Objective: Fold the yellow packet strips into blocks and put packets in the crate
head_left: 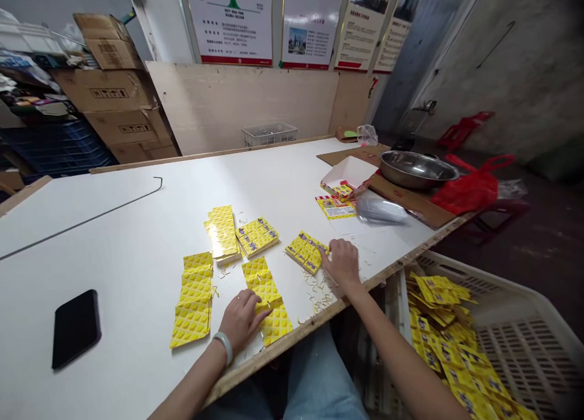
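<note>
My left hand (241,320) lies flat on a strip of yellow packets (267,298) near the table's front edge, pressing it down. My right hand (342,262) touches the right edge of a small stack of yellow packets (305,250), fingers curled on it. Two more stacks (222,232) (258,235) sit just beyond. Another yellow strip (194,298) lies to the left of my left hand. Small white scraps are scattered between my hands.
A black phone (75,327) lies at the left. An open white box (349,175), a steel bowl (417,168) and a red bag (472,189) stand at the back right. A white crate (515,329) with several yellow packets sits on the floor at my right.
</note>
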